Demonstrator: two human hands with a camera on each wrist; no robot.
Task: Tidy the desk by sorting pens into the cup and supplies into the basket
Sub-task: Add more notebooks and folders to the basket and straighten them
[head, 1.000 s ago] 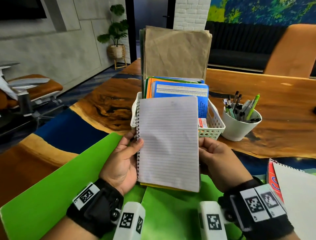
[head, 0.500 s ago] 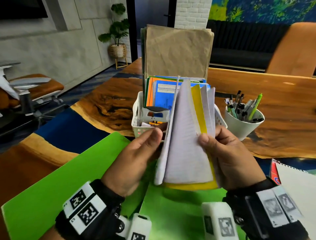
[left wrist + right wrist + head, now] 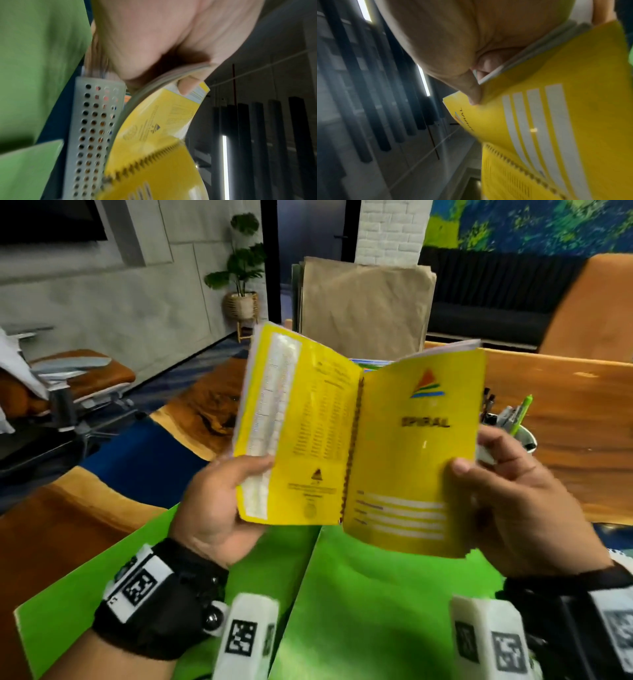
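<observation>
A yellow spiral notebook [image 3: 359, 440] is held up in front of me, spread wide with both covers facing me and its binding down the middle. My left hand [image 3: 222, 494] grips the back cover's edge, thumb on the yellow face [image 3: 186, 86]. My right hand [image 3: 507, 491] grips the front cover marked SPIRAL [image 3: 556, 121], thumb on the cover, fingers behind the pages. The white perforated basket [image 3: 96, 135] stands just behind the notebook and is hidden in the head view. The white pen cup [image 3: 524, 436] peeks out past my right hand.
Green folders [image 3: 342, 594] lie on the wooden desk [image 3: 565, 419] under my hands. Tall brown envelopes [image 3: 366, 302] stand up behind the notebook. An orange chair back [image 3: 592, 309] is at the far right, an office chair [image 3: 68, 388] at the left.
The notebook has gone from showing a lined page, through flipping pages, to being folded back with both yellow covers toward me. Both hands have risen and spread apart, and the notebook now hides the basket.
</observation>
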